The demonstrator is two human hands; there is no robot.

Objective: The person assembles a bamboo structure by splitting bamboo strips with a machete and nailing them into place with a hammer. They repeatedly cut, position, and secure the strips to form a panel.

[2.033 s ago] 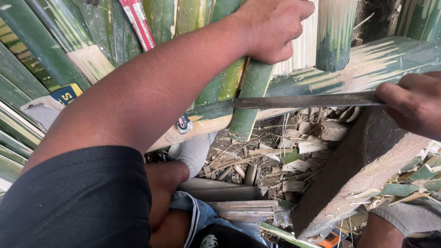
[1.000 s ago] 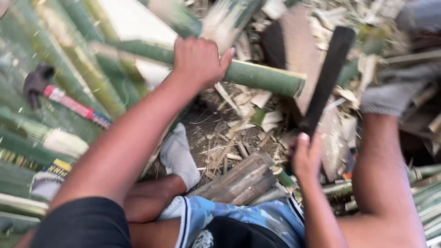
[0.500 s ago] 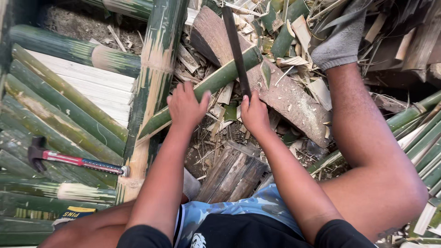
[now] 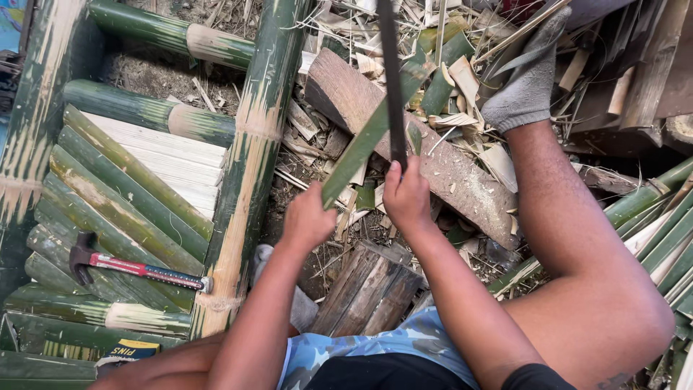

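Observation:
My left hand [image 4: 309, 217] grips the near end of a green bamboo strip [image 4: 368, 137] that slants up to the right across a brown wooden chopping block [image 4: 462, 184]. My right hand [image 4: 406, 195] is closed on the handle of a long dark machete [image 4: 390, 79], whose blade points straight away from me over the strip. My right leg, with a grey sock [image 4: 530, 87] on the foot, lies along the right side of the block.
A red-handled claw hammer [image 4: 133, 267] lies on a frame of split green bamboo [image 4: 253, 144] at the left. Bamboo chips and shavings [image 4: 440, 65] litter the ground. A small slatted wooden stool [image 4: 368, 292] sits under me. More bamboo strips [image 4: 664, 231] lie at right.
The view has swung from the bamboo pile down to the block. My left hand brought the strip onto the block, and my right hand turned the machete to point away over it.

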